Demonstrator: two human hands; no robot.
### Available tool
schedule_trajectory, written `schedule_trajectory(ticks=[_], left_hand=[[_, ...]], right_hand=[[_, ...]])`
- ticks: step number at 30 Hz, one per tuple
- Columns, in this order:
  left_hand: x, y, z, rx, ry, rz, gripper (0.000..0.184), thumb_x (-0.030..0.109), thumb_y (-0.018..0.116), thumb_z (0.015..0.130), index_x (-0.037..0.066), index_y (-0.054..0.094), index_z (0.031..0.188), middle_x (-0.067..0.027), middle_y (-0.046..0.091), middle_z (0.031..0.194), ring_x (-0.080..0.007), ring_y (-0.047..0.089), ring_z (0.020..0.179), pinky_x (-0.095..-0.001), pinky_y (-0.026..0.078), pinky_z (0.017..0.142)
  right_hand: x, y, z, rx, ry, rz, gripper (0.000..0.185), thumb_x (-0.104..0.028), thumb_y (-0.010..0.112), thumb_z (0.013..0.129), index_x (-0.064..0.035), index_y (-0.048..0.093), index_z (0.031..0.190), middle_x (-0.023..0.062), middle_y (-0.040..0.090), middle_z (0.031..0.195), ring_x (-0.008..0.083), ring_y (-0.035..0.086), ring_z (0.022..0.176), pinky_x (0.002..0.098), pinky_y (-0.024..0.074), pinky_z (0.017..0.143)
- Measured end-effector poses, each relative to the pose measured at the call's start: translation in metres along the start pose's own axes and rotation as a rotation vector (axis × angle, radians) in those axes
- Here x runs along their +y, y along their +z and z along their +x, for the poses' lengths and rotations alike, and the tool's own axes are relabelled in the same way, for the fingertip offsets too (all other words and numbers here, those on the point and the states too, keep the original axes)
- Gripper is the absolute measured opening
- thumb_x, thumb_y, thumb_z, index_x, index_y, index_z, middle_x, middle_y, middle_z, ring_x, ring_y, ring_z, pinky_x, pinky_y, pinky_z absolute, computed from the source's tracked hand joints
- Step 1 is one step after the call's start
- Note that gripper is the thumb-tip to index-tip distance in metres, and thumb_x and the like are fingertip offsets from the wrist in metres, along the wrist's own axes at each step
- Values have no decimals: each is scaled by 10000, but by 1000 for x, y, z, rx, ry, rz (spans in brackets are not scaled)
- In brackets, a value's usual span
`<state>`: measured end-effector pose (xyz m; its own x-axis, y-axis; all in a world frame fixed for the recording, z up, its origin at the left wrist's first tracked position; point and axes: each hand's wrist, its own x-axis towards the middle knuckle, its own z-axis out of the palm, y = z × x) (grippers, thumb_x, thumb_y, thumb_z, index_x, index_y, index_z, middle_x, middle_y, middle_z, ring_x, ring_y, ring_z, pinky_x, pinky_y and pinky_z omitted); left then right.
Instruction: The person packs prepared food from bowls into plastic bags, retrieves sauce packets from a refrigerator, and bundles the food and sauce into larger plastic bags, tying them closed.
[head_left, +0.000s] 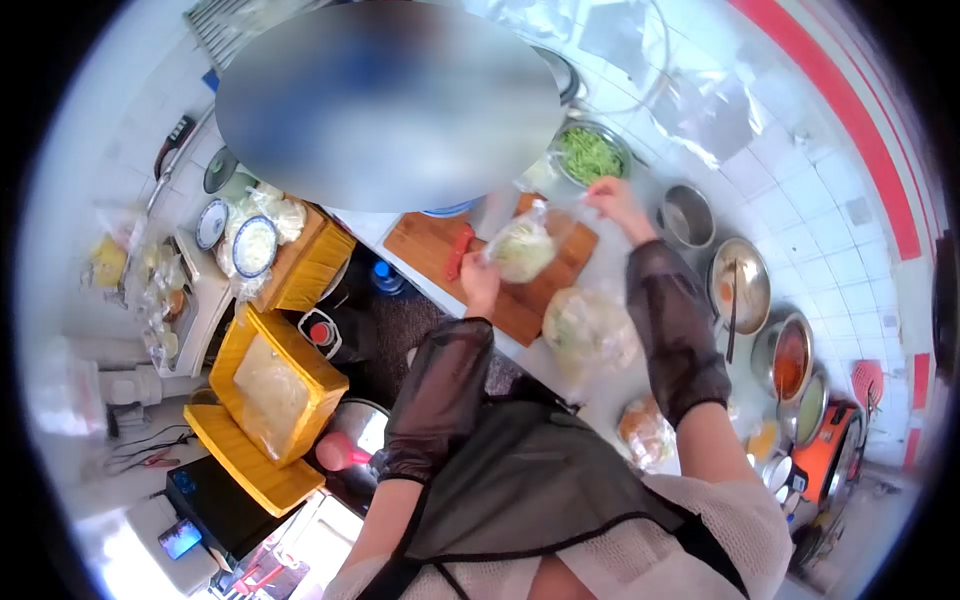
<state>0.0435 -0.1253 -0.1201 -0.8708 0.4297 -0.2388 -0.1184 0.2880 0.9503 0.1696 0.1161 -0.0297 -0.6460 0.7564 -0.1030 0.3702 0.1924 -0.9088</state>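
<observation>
Starting left, an open yellow box (285, 385) is sitting off by itself, away from the counter (612, 268). A red thing (459, 250) is lying on the board (415, 245), just beside the left hand (480, 287), which is closing its fingers on the near edge of the veg bag (522, 252). That bag's sitting over the board, so I'd say bag handling is what's going on, and film that thin is calling for a light grip. A second bag (585, 330) is resting nearer the body. The right hand (615, 203) is hovering near the greens bowl (592, 157), fingertips close together; can't tell if they're pinching film. No brand or label is coming out readable, btw.
</observation>
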Motion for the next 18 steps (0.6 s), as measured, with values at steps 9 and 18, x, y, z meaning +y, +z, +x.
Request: schedule_trajectory(ticks=[9, 18], left_hand=[[-34, -76, 20, -292, 181, -101, 515, 221, 721, 771, 3, 481, 1171, -113, 594, 949, -204, 589, 859, -335, 492, 768], [-79, -457, 72, 441, -103, -688, 259, 108, 564, 901, 24, 522, 1142, -83, 555, 1007, -152, 566, 884, -316, 558, 701]], right_hand=[[-40, 135, -18, -731, -260, -1278, 196, -232, 619, 742, -103, 671, 880, 180, 650, 960, 329, 607, 950, 414, 467, 824], [-377, 659, -34, -845, -1134, -72, 150, -139, 602, 835, -36, 610, 944, 147, 615, 864, 314, 601, 804, 375, 479, 702]])
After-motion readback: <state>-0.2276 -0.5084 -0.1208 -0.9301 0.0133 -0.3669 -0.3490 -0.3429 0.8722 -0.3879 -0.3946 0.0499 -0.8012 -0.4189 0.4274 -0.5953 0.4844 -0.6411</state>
